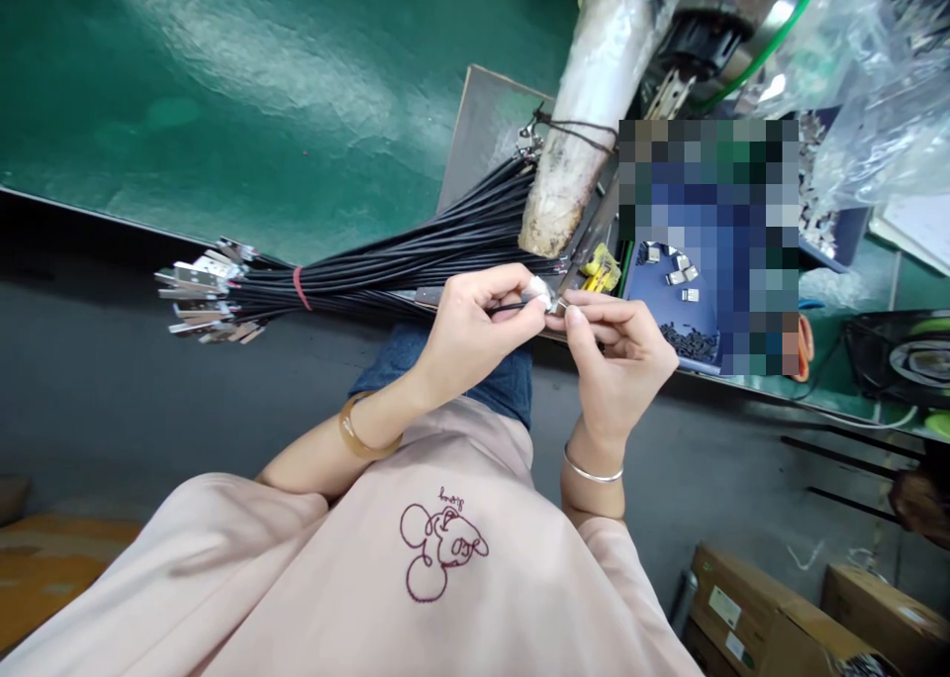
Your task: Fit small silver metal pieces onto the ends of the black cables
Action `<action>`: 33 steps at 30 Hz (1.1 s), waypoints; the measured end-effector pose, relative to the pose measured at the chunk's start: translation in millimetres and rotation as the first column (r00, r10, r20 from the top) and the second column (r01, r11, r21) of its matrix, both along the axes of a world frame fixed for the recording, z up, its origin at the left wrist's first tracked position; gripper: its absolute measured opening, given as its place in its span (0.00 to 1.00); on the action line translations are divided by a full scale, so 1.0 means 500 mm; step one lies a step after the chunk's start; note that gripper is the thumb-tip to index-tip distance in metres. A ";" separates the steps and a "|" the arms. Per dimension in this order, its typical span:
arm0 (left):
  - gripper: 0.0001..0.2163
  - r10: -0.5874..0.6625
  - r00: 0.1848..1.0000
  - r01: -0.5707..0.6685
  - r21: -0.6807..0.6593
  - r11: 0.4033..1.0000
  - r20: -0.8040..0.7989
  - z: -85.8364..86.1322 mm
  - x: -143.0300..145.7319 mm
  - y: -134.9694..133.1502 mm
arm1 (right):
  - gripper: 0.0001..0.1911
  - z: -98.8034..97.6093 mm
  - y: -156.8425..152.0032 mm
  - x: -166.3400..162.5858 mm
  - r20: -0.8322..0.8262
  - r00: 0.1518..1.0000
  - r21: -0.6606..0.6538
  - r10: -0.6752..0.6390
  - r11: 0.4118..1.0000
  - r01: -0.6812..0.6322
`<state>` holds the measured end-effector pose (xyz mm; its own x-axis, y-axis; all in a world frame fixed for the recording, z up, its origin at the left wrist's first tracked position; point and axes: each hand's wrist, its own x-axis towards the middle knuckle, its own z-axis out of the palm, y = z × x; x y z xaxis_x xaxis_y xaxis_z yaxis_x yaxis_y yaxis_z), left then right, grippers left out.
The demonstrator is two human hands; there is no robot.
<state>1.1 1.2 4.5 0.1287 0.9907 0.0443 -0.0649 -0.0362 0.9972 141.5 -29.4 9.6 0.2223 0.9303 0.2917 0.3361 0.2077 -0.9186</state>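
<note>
My left hand (482, 321) is closed in a pinch on a black cable (506, 308), close to its end. White wrapping (538, 289) covers a fingertip of that hand. Thumb and fingers of my right hand (616, 350) pinch a small metallic piece (560, 304) at the cable's end; its exact kind is too small to make out. Behind my hands lies a bundle of black cables (386, 266), with a red band (301, 288) around it. Flat metal connectors (204, 281) stick out at the bundle's left end.
A plastic-wrapped tube (579, 113) hangs over the green bench (297, 83). Right of my hands, a blue tray (672, 217) holds metal connector shells (679, 273) and small black pieces (690, 340). A yellow object (601, 269) lies beside it. Cardboard boxes (772, 618) stand below.
</note>
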 end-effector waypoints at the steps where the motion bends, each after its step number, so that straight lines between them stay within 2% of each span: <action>1: 0.06 -0.010 1.000 0.010 -0.007 1.000 -0.005 0.000 0.000 0.000 | 0.03 0.000 -0.001 0.000 -0.007 1.000 -0.002 -0.003 1.000 0.003; 7: 0.07 -0.028 0.999 0.027 -0.028 0.999 -0.046 0.001 0.003 -0.004 | 0.05 -0.005 -0.010 0.007 0.035 0.999 -0.036 -0.006 0.999 0.008; 13: 0.06 -0.016 0.997 0.016 -0.002 1.000 -0.074 -0.003 0.005 -0.007 | 0.03 -0.006 -0.012 0.001 0.074 0.997 0.017 -0.011 1.000 0.010; 15: 0.06 -0.066 0.992 0.069 0.023 0.997 -0.107 -0.004 -0.003 -0.014 | 0.02 -0.004 -0.016 0.002 0.093 0.995 0.052 -0.034 0.998 0.029; 18: 0.05 -0.151 0.970 0.175 0.116 0.978 -0.190 0.002 -0.037 -0.025 | 0.03 0.000 -0.024 0.013 0.086 0.982 0.153 -0.169 0.976 0.154; 19: 0.05 -0.098 0.966 0.142 0.174 0.974 -0.241 0.006 -0.055 -0.026 | 0.03 0.001 -0.025 0.018 0.065 0.973 0.197 -0.223 0.958 0.207; 20: 0.06 0.026 0.951 0.058 0.262 0.963 -0.309 0.011 -0.075 -0.024 | 0.04 0.002 -0.026 0.024 0.040 0.962 0.251 -0.271 0.934 0.253; 21: 0.08 0.182 0.901 -0.034 0.353 0.935 -0.393 0.015 -0.097 -0.020 | 0.05 0.002 -0.026 0.030 0.020 0.952 0.307 -0.307 0.908 0.286; 22: 0.10 0.302 0.819 -0.098 0.399 0.911 -0.488 0.018 -0.118 -0.014 | 0.06 0.002 -0.024 0.036 0.008 0.944 0.361 -0.330 0.881 0.305; 23: 0.14 0.381 0.729 -0.127 0.434 0.892 -0.569 0.018 -0.137 -0.006 | 0.07 0.002 -0.022 0.040 0.006 0.938 0.412 -0.346 0.856 0.312; 25: 0.22 0.467 0.575 -0.157 0.470 0.869 -0.672 0.011 -0.168 0.012 | 0.08 0.005 -0.019 0.045 0.012 0.926 0.493 -0.377 0.808 0.323; 26: 0.24 0.475 0.525 -0.155 0.469 0.870 -0.707 0.004 -0.179 0.020 | 0.08 0.006 -0.018 0.046 0.027 0.919 0.507 -0.393 0.798 0.326; 28: 0.24 0.410 0.479 -0.098 0.417 0.904 -0.776 -0.015 -0.190 0.034 | 0.06 0.010 -0.019 0.045 0.080 0.917 0.491 -0.392 0.816 0.306; 31: 0.20 0.383 0.461 -0.058 0.403 0.913 -0.801 -0.042 -0.195 0.053 | 0.07 0.013 -0.024 0.046 0.187 0.939 0.379 -0.287 0.903 0.201; 33: 0.18 0.389 0.463 -0.034 0.423 0.906 -0.796 -0.048 -0.199 0.071 | 0.10 0.011 -0.027 0.049 0.207 0.957 0.282 -0.205 0.949 0.142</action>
